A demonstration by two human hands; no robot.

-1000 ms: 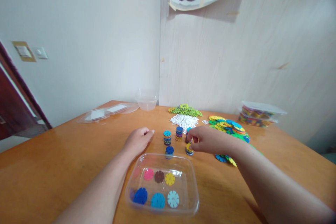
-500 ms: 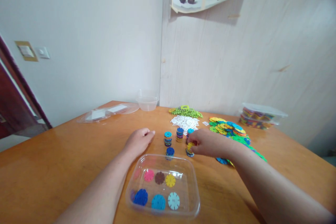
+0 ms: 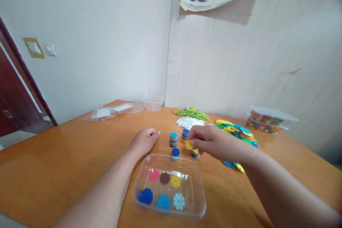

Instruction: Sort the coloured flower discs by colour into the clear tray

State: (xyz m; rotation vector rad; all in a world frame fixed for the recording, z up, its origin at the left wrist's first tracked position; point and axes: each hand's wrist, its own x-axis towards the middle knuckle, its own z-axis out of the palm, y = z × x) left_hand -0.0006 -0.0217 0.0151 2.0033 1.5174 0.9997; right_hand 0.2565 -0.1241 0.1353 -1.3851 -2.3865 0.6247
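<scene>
My right hand (image 3: 211,141) pinches a yellow slotted plastic disc (image 3: 189,145) between thumb and fingers, just above a short disc stack (image 3: 196,154) with yellow on top. Left of it stand a stack topped light blue (image 3: 173,139), one topped dark blue (image 3: 185,135) and a lower dark-blue-topped stack (image 3: 175,152). My left hand (image 3: 145,141) lies on the table with fingers curled in, holding nothing visible. Between my forearms is a clear plastic box (image 3: 199,215), in which pink, brown, yellow, dark blue (image 3: 145,196), light blue and pale discs lie sorted by colour.
A heap of mixed discs (image 3: 237,130) lies right, partly behind my right arm. White pieces (image 3: 189,122) and green pieces (image 3: 195,113) are piled farther back. A clear tub (image 3: 153,100), flat lids (image 3: 114,111) and filled boxes (image 3: 268,119) stand along the back.
My right hand has lifted a yellow disc off the near stack and moved slightly left with it. The whole view has shifted a little; my left hand stays put.
</scene>
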